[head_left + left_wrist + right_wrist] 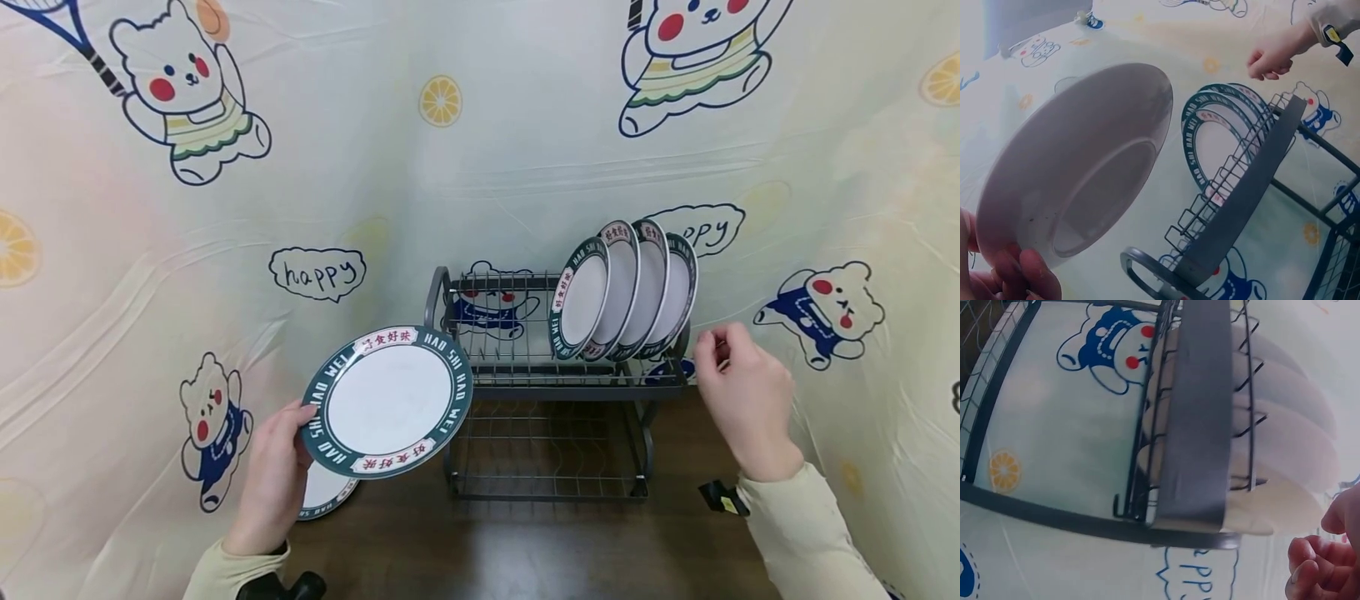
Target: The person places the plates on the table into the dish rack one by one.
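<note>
My left hand (272, 475) pinches the left edge of a round plate (390, 402), white with a dark green lettered rim, thumb on its face and fingers behind. The left wrist view shows this plate's plain underside (1085, 169), tilted. It is in front of the left end of a dark metal dish rack (555, 392). Several matching plates (585, 307) stand on edge in the upper tier's right part. Just right of them, my right hand (742, 396) hovers with loosely curled fingers, holding nothing. Beside the plates, the right wrist view shows its fingers (1319, 562) apart from them.
Another plate (324, 493) lies on the brown table (540, 542), partly hidden by the left hand and held plate. The rack's lower tier (547, 450) holds no plates. A pale cloth (450, 183) printed with bears and orange slices hangs behind and at both sides.
</note>
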Motion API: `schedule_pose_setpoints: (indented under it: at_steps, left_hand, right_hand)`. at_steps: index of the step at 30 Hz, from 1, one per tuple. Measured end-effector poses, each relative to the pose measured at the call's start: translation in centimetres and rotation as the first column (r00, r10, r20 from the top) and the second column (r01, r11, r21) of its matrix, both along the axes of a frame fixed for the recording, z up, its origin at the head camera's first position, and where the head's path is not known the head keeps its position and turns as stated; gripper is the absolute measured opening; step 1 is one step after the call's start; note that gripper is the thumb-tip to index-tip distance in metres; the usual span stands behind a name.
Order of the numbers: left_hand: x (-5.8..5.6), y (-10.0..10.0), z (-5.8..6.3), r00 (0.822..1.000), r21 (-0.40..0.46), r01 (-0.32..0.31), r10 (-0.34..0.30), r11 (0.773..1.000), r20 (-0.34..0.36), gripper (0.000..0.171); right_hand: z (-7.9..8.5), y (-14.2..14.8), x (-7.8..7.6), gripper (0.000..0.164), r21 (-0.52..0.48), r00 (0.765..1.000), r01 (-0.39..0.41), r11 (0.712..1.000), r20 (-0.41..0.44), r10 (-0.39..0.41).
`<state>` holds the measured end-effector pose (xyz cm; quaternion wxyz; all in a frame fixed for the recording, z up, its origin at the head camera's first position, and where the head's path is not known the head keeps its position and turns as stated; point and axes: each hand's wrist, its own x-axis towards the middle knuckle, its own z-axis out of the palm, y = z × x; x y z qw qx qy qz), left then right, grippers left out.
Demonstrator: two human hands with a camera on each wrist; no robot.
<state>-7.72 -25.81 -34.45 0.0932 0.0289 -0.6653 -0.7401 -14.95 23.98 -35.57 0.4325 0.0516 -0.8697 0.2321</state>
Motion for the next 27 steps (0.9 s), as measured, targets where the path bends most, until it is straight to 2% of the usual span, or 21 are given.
schedule_pose_setpoints:
  at_steps: [6,17,27]
  left_hand:
    - [-0.3,0.6,0.2,1.000,-0.005,0.009,-0.009,1.000,-0.008,0.036]
    - [-1.0,2.1,0.7,0.999,-0.020,0.034,-0.035,0.999,-0.029,0.037]
    - [-1.7,4.0,0.9,0.996,-0.020,0.068,-0.069,0.997,-0.050,0.037]
  right_hand:
    - [0.7,-0.7,0.5,0.021,0.009,0.999,-0.028,1.000,-0.042,0.028]
    - [2.4,-2.7,1.2,0.018,0.034,0.989,-0.135,0.990,-0.052,0.137]
    - [2.0,-4.7,1.3,0.013,0.021,0.966,-0.256,0.967,-0.026,0.256]
